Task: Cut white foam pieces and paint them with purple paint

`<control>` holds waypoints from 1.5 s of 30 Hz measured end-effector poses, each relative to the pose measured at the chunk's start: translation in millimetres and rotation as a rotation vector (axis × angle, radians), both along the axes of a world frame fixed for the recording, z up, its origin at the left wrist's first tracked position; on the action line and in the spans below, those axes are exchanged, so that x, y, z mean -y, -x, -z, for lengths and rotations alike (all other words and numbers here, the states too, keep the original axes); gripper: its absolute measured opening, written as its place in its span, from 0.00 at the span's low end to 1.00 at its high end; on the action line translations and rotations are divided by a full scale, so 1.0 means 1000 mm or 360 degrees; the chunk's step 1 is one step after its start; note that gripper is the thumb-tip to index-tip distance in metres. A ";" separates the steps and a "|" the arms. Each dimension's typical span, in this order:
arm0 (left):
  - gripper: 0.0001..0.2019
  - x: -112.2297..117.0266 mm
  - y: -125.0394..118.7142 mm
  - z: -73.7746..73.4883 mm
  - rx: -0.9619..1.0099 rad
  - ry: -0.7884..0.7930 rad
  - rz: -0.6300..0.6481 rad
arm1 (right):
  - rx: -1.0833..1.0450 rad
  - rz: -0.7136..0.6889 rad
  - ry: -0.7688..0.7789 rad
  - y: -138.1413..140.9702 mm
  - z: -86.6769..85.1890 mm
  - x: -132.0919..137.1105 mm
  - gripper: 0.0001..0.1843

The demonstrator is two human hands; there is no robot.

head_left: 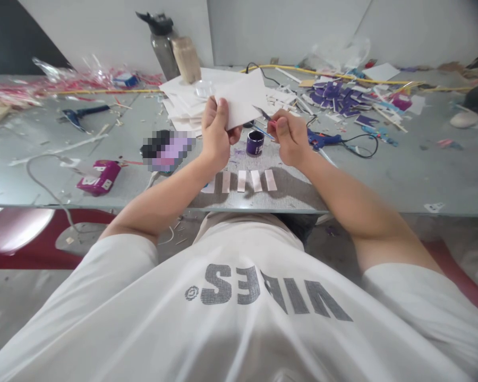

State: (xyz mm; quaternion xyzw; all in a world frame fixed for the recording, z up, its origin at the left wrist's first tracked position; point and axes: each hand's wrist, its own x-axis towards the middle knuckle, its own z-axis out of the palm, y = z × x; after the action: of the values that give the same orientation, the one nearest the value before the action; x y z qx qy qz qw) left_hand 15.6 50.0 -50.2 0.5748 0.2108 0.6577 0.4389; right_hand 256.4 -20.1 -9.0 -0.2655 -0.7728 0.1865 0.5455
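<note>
My left hand point(217, 130) is closed on a white sheet of card point(245, 98), thumb on top, held above the table. In my right hand point(289, 135) is a red-handled cutting tool with a pointed metal blade point(264, 113), its tip at the card's right edge. My fingers hide most of its handle, so its exact kind is unclear. Below the card stands a small open jar point(255, 144) of dark purple paint. A thin blue stick point(264, 131) shows above the jar. Nearer me lie several small white strips point(256, 181) in a row.
A pile of white sheets point(183, 106) lies behind my left hand, with a bottle point(163, 48) and a tan cup point(186, 59) beyond. Purple pieces point(334, 98) and a blue glue gun point(322, 139) are right. A magenta box point(99, 178) and a blurred-out phone-like object point(169, 151) are left.
</note>
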 end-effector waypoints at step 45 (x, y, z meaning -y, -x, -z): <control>0.27 0.052 -0.027 -0.024 0.0050 0.0056 -0.0092 | 0.0059 0.0039 0.0098 0.002 0.005 0.004 0.48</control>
State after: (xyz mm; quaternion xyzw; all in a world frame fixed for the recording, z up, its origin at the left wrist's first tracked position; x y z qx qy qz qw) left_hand 42.6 -1.8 -26.2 0.5503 0.2320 0.6752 0.4330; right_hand 254.1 -24.3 -14.5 -0.2951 -0.7734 0.1987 0.5248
